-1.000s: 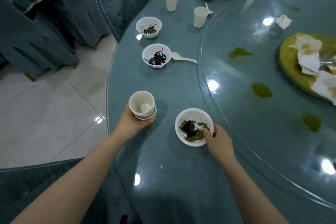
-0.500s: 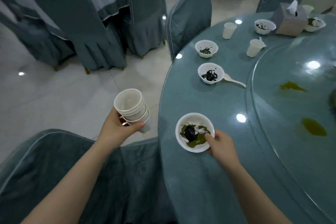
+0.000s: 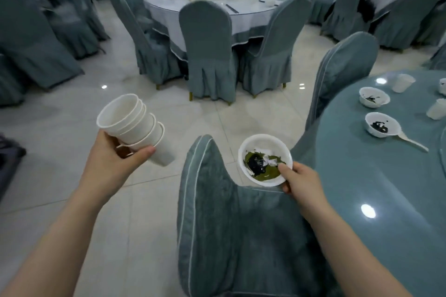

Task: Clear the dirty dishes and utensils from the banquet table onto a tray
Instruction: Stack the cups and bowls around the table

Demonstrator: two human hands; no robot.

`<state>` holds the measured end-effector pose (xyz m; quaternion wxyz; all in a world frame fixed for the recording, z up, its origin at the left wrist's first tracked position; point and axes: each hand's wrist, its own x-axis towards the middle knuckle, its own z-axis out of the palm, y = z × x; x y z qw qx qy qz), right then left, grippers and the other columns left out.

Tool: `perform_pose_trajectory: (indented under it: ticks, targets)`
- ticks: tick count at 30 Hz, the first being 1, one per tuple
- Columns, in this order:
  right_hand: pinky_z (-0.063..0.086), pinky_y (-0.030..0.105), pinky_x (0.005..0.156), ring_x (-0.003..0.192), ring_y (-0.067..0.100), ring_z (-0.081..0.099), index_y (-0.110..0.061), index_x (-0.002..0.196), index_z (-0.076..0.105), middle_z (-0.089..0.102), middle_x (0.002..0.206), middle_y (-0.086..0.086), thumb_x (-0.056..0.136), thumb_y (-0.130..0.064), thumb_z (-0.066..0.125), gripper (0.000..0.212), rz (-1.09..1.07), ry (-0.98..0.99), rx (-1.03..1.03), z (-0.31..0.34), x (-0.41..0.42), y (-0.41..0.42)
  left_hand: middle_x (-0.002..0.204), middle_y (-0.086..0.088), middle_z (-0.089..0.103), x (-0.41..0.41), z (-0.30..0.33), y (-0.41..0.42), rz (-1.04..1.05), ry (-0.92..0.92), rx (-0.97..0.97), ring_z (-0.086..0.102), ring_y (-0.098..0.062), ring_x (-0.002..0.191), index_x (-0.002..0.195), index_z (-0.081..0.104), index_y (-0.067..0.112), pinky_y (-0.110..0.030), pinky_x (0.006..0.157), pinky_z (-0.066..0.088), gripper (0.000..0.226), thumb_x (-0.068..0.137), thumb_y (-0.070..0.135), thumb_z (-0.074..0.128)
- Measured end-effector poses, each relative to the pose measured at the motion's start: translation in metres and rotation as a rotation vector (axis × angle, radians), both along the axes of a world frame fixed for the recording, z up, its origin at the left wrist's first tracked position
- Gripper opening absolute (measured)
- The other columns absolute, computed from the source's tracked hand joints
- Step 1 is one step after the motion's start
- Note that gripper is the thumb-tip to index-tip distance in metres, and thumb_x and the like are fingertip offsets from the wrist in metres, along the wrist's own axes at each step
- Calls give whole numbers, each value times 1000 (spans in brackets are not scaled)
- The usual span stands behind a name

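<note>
Both hands are loaded and out over the floor. The left hand (image 3: 113, 159) is wrapped round a nested stack of white cups (image 3: 137, 125), thumb across the lowest cup, the stack tipped over so its open mouths face up and to the left and its long axis runs down toward the right. The right hand (image 3: 301, 181) pinches the near rim of a dirty bowl (image 3: 264, 160), thumb on top of the lip, the fingers beneath out of sight; the bowl sits roughly level, with green and black leftovers and a scrap of white tissue inside. It hangs clear of the tabletop (image 3: 376, 176), above the back of a covered chair (image 3: 217, 212) directly in front.

Now the relation that matters: no tray is anywhere in view. The tabletop lies off to the right, on the right hand's side. It carries two more dirty bowls (image 3: 382, 124), a white spoon (image 3: 410, 140) just beside the nearer one, and loose cups (image 3: 401, 82) farther back. My read is that this is a carry leg, both loads heading for a tray off camera, and which hand gets there first can't be called from here.

The bowl is the one to watch: held by one edge, it could tip and spill onto the chair cover. The cups look light and secure.

Beyond, another round table (image 3: 217, 7) stands ringed with chairs.
</note>
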<state>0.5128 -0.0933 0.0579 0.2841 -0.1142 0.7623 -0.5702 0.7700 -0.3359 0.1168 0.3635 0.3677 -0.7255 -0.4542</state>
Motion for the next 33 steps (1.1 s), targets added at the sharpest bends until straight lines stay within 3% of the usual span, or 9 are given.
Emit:
perform_pose_trajectory:
  ticks: [3,7,14,17,20,26,33]
  targets:
    - [38,20,46,43,6,41,-11,83,67,53,48,-7,91,-18,57,15,19,-34,-63,9,58,-34,97,21,68,72,4,-23,22,23,19,66,5,83,107,55,42,-18,65,51,60,62,19,87]
    - [37,20,47,45,5,40,-12,95,67,53,51,-6,91,-19,58,12,42,-82,-146,22,116,-74,110,-2,67,144,-1,-53,37,8,52,66,-6,91,121,53,15,-22,73,52,59,70,10,81]
    - [40,23,52,47,3,45,-22,98,67,57,58,-5,91,-23,58,11,155,-28,-155,52,171,-152,110,2,67,227,-9,-106,136,29,83,66,-1,89,121,54,19,-22,73,50,59,70,7,81]
    - [41,20,49,45,3,45,-22,101,65,57,57,-4,91,-22,58,12,174,-8,-147,57,174,-182,110,-1,67,243,-15,-124,177,46,98,67,-7,92,122,54,17,-25,73,52,67,63,17,85]
    - [41,20,46,46,4,47,-20,107,62,56,60,0,91,-21,58,17,155,37,-121,53,169,-208,109,0,68,249,-20,-146,186,51,106,67,-9,93,122,54,18,-29,73,53,69,60,21,85]
    - [39,22,46,44,5,45,-19,113,60,55,55,-1,92,-18,58,21,109,36,-78,29,144,-265,105,5,66,226,-30,-215,208,30,119,66,4,84,119,52,21,-10,65,49,60,69,1,79]
    - [41,25,50,47,6,47,-29,101,61,60,57,-4,92,-18,57,14,-42,33,-106,21,60,-327,108,-4,66,105,-28,-323,94,3,114,64,4,78,123,52,10,-6,61,48,58,72,0,77]
